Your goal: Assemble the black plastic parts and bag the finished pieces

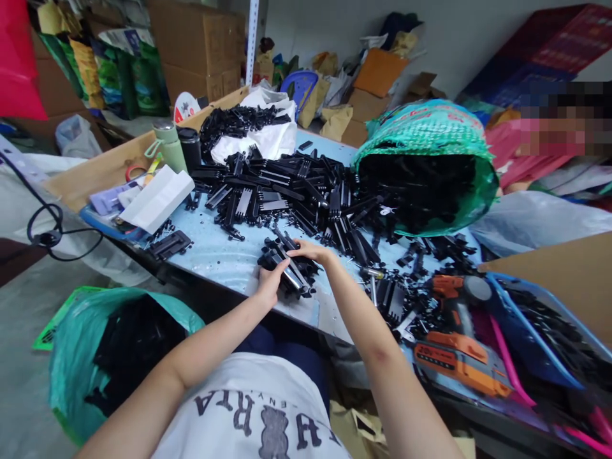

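Note:
At the near edge of the blue-topped table, a bundle of long black plastic parts point(292, 275) lies between my two hands. My left hand point(270, 284) grips its left side, thumb laid along the top. From the right, my right hand point(310, 250) closes over the bundle's upper end, its thumb close to the left thumb. Some of my fingers are hidden under or behind the parts. Just beyond, a wide heap of similar black plastic parts point(282, 178) covers the middle of the table.
A green woven sack point(425, 127) lies open-mouthed on the right, full of black pieces. Nearer are an orange cordless drill point(461, 363) and a blue bin point(540, 344). A green bottle point(168, 146) stands back left. Below left sits a green bag point(71, 357). Another person is at far right.

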{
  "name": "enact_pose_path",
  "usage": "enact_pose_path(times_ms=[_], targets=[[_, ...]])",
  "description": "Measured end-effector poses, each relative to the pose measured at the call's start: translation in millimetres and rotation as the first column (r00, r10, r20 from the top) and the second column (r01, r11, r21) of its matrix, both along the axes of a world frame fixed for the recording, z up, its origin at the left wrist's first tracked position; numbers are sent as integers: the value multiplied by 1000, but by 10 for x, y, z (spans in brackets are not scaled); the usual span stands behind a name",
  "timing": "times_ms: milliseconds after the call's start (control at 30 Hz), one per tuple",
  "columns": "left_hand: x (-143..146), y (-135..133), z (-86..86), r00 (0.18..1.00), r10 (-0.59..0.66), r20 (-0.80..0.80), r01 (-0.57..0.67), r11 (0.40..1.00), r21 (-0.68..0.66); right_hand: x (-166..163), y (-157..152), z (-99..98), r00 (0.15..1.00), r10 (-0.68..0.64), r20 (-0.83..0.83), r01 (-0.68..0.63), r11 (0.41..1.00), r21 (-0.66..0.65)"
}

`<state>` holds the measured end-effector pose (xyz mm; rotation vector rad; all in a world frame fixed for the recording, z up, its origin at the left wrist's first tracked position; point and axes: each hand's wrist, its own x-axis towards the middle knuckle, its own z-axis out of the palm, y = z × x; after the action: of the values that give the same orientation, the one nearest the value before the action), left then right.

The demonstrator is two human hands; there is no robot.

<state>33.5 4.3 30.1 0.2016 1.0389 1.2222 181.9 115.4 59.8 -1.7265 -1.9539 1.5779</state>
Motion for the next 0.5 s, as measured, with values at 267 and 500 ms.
enact_pose_path(times_ms=[267, 500], targets=[[-502, -481, -238, 950, 302, 81, -310, 945, 108, -747, -504, 213, 994, 111, 11, -108, 920, 376], [-2156, -1579, -348, 828, 549, -118, -547, 836, 48, -2531, -1449, -261, 933, 339, -116, -282, 894, 348]])
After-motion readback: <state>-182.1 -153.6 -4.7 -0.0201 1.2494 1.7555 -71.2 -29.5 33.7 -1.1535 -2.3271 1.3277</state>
